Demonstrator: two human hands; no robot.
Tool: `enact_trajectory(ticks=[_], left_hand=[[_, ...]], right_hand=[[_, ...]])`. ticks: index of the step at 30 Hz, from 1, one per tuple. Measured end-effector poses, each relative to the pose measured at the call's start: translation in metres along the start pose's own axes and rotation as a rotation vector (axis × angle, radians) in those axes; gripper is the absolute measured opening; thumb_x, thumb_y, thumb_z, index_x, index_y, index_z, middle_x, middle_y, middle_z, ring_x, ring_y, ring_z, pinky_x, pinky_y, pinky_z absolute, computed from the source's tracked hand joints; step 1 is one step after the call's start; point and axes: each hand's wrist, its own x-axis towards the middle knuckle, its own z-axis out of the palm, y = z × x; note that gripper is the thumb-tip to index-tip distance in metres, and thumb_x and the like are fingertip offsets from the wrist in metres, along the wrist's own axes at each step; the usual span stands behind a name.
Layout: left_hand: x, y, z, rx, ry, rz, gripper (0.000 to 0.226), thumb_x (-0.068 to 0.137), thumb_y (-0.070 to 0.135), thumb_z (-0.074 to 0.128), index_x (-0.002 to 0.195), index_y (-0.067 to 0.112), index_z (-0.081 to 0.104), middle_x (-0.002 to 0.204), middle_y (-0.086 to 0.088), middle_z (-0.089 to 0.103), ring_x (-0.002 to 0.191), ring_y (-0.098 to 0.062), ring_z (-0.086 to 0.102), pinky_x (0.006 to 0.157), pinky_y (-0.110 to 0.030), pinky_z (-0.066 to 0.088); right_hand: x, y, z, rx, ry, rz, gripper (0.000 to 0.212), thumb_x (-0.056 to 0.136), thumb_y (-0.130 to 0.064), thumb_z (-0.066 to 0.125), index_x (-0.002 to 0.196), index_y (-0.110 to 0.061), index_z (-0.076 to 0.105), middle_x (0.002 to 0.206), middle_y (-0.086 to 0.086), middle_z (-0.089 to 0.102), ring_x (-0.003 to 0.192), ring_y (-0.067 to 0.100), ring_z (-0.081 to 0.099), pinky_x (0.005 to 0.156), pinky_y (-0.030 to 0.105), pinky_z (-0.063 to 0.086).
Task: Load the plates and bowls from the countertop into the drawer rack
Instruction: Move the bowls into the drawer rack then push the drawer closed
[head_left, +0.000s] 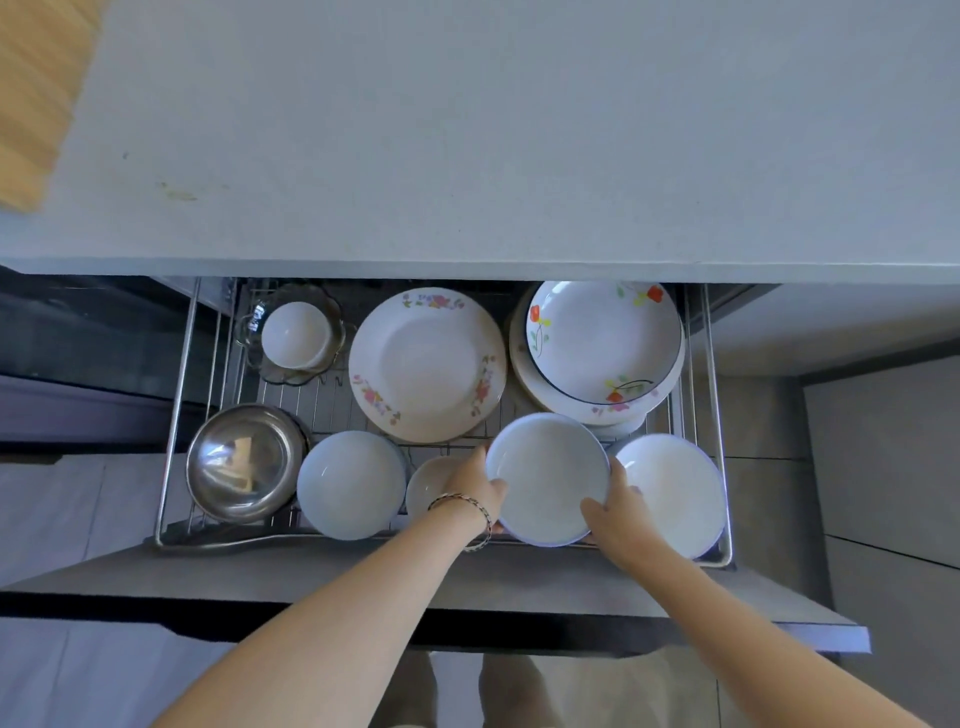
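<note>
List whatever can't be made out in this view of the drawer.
Head view: small bowl, near side covered by the left hand gripping the white bowl.
Head view: plates under the poppy dish, count hidden by that dish.
Head view: wooden board, cut off by the left edge, blurred.

A home kitchen. A grey countertop (467, 130) sits above an open drawer (363, 587) whose wire rack (317, 408) holds floral plates (426, 364) and bowls (350, 483).
</note>
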Motion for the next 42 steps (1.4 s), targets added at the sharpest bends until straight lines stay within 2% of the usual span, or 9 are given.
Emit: enact_trajectory(ticks=[7,12,16,21,26,30,33,36,42], left_hand=[[0.005,-0.008,0.008,-0.126,-0.029,-0.061,0.048,0.094,0.010,0.039,0.141,0.016,0.031,0.119,-0.011,0.050,0.059,-0.016,0.054,0.059,-0.031,0.056],[0.007,-0.004,0.003,-0.102,-0.072,-0.074,0.045,0.094,0.010,0.039,0.139,0.014,0.032,0.133,-0.013,0.047,0.072,-0.025,0.060,0.071,-0.041,0.060],[0.006,-0.005,0.001,-0.031,-0.080,-0.075,0.045,0.096,0.012,0.036,0.140,0.013,0.028,0.134,-0.015,0.048,0.060,-0.020,0.060,0.050,-0.026,0.056],[-0.002,-0.012,0.001,0.048,-0.059,-0.028,0.054,0.095,0.014,0.037,0.146,0.015,0.019,0.101,-0.014,0.058,0.080,-0.026,0.061,0.075,-0.033,0.052],[-0.035,-0.037,-0.011,-0.061,0.151,0.089,0.048,0.095,0.015,0.041,0.142,0.015,0.032,0.137,-0.010,0.048,0.121,-0.025,0.052,0.098,-0.033,0.043],[-0.056,-0.069,-0.016,-0.469,0.112,-0.075,0.015,0.093,0.010,0.040,0.095,0.011,0.056,0.076,-0.006,0.067,0.061,-0.017,0.066,0.055,-0.024,0.051],[-0.079,-0.095,-0.021,-0.625,-0.082,-0.283,0.032,0.095,0.014,0.039,0.069,0.005,0.054,0.035,0.000,0.058,0.029,-0.009,0.055,0.040,-0.016,0.043],[-0.100,-0.118,-0.022,-0.598,-0.245,-0.376,0.044,0.097,0.032,0.038,0.071,0.002,0.058,0.051,-0.008,0.067,0.051,-0.018,0.065,0.056,-0.028,0.050],[-0.106,-0.133,-0.015,-0.796,-0.223,-0.409,0.043,0.099,0.030,0.039,0.090,-0.008,0.056,0.076,-0.017,0.053,0.113,-0.036,0.060,0.099,-0.043,0.047]], right_hand=[[-0.002,-0.004,0.005,-0.071,0.030,0.055,0.063,0.088,-0.012,0.039,0.145,-0.024,0.016,0.103,0.020,0.056,0.086,0.041,0.062,0.076,0.048,0.056],[0.000,-0.005,0.007,-0.147,0.045,0.092,0.058,0.089,-0.010,0.037,0.143,-0.020,0.018,0.095,0.025,0.062,0.080,0.043,0.066,0.071,0.050,0.058],[-0.001,-0.009,0.009,-0.247,0.064,0.069,0.059,0.089,-0.006,0.039,0.144,-0.011,0.018,0.092,0.021,0.061,0.079,0.039,0.062,0.075,0.046,0.057],[-0.006,-0.005,0.008,-0.241,0.145,0.058,0.055,0.097,-0.025,0.039,0.146,-0.012,0.018,0.105,0.024,0.064,0.091,0.039,0.065,0.074,0.038,0.053],[-0.032,-0.003,0.000,-0.159,0.255,0.002,0.044,0.096,-0.031,0.041,0.136,-0.016,0.032,0.067,0.011,0.055,0.065,0.031,0.055,0.050,0.029,0.038],[-0.062,-0.005,0.004,-0.079,0.148,-0.005,0.033,0.094,-0.027,0.041,0.093,0.000,0.061,0.067,0.011,0.061,0.062,0.029,0.057,0.062,0.031,0.044],[-0.085,-0.004,0.014,0.015,-0.015,0.131,0.042,0.094,-0.027,0.041,0.067,-0.001,0.059,0.038,0.002,0.052,0.030,0.017,0.047,0.046,0.020,0.040],[-0.108,0.002,0.024,0.209,-0.131,0.308,0.043,0.095,-0.028,0.042,0.066,0.000,0.056,0.029,0.000,0.046,0.018,0.012,0.039,0.031,0.009,0.032],[-0.124,0.034,0.055,0.440,0.042,0.377,0.040,0.094,-0.035,0.048,0.076,0.000,0.050,0.057,0.016,0.065,0.041,0.022,0.057,0.043,0.020,0.043]])
